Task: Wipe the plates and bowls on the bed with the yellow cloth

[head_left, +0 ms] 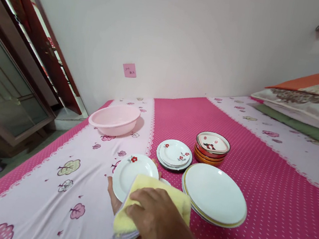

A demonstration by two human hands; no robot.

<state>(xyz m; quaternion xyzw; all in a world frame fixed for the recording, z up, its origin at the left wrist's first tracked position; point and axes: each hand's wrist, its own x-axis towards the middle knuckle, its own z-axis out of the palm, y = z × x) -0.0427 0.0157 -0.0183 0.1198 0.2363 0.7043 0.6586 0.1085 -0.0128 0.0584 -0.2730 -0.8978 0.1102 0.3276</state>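
Observation:
A white plate (pixel 131 173) with a small red flower on its rim rests on my left hand (pixel 114 193), whose thumb and fingertips show at its edges. My right hand (pixel 151 211) grips a folded yellow cloth (pixel 173 196) and presses it over the near part of that plate. The cloth hides much of the plate and most of my left palm. Just beyond lies a stack of smaller flowered plates (pixel 174 155). To the right of the cloth sits a stack of large white oval plates (pixel 215 195).
Behind the oval plates stands a stack of bowls (pixel 212 148) with orange-red sides. A pink basin (pixel 114 119) sits at the far left near the wall. Folded bedding (pixel 316 104) is piled at the right on the pink patterned sheet (pixel 279 207). The sheet's left edge drops to the floor.

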